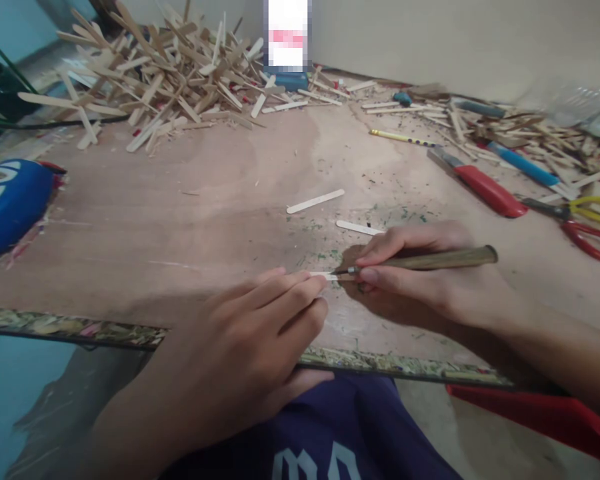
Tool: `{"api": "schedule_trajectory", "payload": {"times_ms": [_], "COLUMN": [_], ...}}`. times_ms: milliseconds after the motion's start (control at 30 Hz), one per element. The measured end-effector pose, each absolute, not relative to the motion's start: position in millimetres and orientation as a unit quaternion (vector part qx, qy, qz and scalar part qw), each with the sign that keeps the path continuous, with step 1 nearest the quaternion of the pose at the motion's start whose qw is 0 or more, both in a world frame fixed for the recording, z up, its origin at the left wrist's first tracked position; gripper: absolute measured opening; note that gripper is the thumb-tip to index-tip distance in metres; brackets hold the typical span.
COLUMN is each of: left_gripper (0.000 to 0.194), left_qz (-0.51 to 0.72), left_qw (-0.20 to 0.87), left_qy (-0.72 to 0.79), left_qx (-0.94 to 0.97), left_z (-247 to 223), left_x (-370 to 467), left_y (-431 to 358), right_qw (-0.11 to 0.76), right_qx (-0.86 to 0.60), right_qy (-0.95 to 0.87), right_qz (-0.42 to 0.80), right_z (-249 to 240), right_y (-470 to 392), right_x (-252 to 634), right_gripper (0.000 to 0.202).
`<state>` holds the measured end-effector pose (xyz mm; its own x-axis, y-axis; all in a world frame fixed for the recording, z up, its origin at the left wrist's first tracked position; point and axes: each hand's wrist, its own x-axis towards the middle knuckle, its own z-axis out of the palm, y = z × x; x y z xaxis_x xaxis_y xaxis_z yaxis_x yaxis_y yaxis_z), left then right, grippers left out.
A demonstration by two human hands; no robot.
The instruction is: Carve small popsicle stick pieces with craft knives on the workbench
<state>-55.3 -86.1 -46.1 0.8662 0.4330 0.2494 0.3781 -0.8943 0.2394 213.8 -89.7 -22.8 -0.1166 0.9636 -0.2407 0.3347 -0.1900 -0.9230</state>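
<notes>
My left hand (260, 320) lies over a pale craft stick (323, 276), its fingers together, pressing the stick to the table. Only a short length of that stick shows past the fingertips. My right hand (430, 273) grips a thin-tipped hand tool with a wooden handle (445, 258), held nearly level. The tool's dark tip touches the stick just beyond my left fingers; its exact shape is too small to tell. Behind my right fingers lies a second craft stick (357, 227), partly covered. A third stick (316, 201) rests farther back.
Green flecks dot the wooden tabletop (220, 200). At the back left rises a heap of craft sticks (180, 80). To the right are a yellow pencil (405, 138), a red-handled knife (490, 190), a blue-handled tool (523, 163) and scissors (593, 230). A blue object (17, 200) sits left.
</notes>
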Motion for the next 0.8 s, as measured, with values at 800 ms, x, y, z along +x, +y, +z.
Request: {"api": "schedule_trajectory", "payload": {"times_ms": [800], "left_gripper": [0.032], "left_qz": [0.167], "left_qw": [0.097], "left_qy": [0.21], "left_qx": [0.958], "left_z": [-42.7], "left_x": [-54.6], "left_y": [-85.6], "right_qw": [0.361], "right_qx": [-0.555], "right_qy": [-0.559], "right_qz": [0.499], "right_z": [-24.9], "right_y": [-90.9], "right_x": [215.7], "right_gripper": [0.017]}}
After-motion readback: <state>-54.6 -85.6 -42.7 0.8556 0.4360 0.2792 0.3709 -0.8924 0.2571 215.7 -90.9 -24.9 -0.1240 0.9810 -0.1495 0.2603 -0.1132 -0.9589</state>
